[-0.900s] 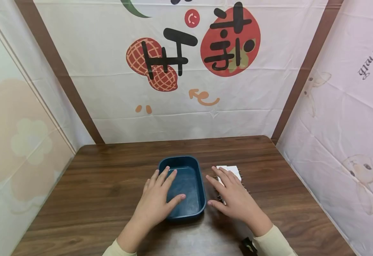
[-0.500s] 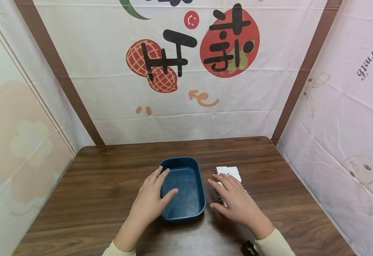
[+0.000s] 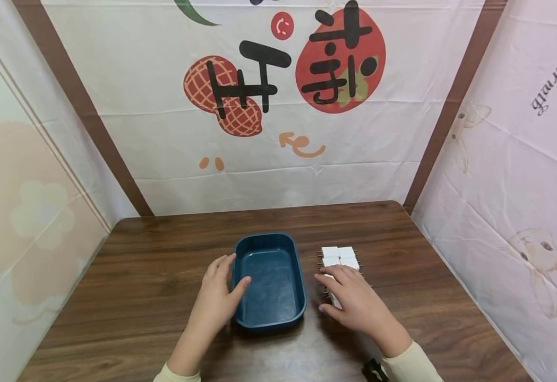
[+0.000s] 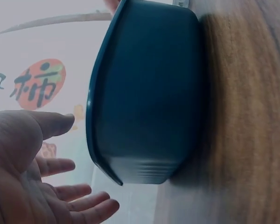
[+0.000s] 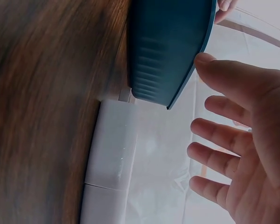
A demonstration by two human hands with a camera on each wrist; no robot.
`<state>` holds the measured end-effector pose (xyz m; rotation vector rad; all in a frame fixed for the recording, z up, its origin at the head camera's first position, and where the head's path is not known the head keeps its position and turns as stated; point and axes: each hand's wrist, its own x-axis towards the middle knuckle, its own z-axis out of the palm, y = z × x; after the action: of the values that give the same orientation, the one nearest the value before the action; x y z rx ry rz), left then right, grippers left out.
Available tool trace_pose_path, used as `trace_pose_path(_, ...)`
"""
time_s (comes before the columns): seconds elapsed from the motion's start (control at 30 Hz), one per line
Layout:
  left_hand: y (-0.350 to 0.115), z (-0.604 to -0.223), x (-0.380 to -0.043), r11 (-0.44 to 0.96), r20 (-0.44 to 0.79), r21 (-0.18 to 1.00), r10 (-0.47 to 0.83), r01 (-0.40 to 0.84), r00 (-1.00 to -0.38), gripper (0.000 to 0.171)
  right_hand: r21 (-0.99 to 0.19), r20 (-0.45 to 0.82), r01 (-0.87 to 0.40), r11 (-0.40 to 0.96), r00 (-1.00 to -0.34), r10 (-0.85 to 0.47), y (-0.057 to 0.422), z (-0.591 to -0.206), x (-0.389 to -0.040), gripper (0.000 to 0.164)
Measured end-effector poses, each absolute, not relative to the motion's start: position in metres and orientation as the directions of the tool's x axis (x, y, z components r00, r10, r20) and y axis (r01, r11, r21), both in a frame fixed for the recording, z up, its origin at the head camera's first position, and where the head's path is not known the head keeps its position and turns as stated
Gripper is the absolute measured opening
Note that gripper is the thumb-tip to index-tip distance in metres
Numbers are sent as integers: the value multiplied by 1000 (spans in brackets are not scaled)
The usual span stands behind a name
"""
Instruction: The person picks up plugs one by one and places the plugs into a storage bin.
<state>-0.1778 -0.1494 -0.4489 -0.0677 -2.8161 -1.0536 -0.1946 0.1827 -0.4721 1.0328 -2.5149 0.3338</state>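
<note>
Overall, the head view showed a deep, round-cornered blue tray (image 3: 270, 286), smooth and faintly glossy, on a brown wood-grained table (image 3: 163, 276); creased, printed cloth (image 3: 378, 183) hung beyond it at twelve o'clock. White blocks (image 3: 347, 262), smooth-faced with thin metallic prongs, lay in close rows between two and three o'clock of the tray. They sat at eleven o'clock of the right hand (image 3: 358, 305), which partly covered them. The left hand (image 3: 213, 297) was at nine o'clock of the tray, its fingertips beside the rim. The hands were well apart, fingers relaxed and gripping nothing.

In the left wrist view, the tray's outer wall, ribbed near its lower end, stood at two o'clock of the left hand, a gap between them.

In the right wrist view, blocks lay in a row, divided by a narrow seam, at nine o'clock of the right hand, whose loosely extended fingers were apart from them. The tray appeared at eleven o'clock.
</note>
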Motion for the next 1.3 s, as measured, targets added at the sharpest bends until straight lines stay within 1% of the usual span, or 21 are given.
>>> trace_pose_path(0.3,-160,-460,-182,662,98,750,-113,-2,-989,60,-56,421,-707,705,-657,-626,183,-472,-198,63)
trace_pose_path(0.57,-163,-467,-182,593,23,803,-138,-64,-990,52,-64,371,-693,718,-684,-628,184,-474,-197,60)
trace_pose_path(0.93,-162,-479,-185,571,-6,815,-163,-99,-987,44,-35,313,-658,752,-722,-617,190,-478,-196,52)
trace_pose_path(1.17,-161,-480,-185,556,6,826,-181,-97,-984,36,-59,268,-647,760,-744,-612,194,-476,-194,54)
trace_pose_path(1.3,-160,-481,-185,523,9,847,-191,-94,-982,34,-68,255,-653,754,-742,-620,196,-474,-194,55)
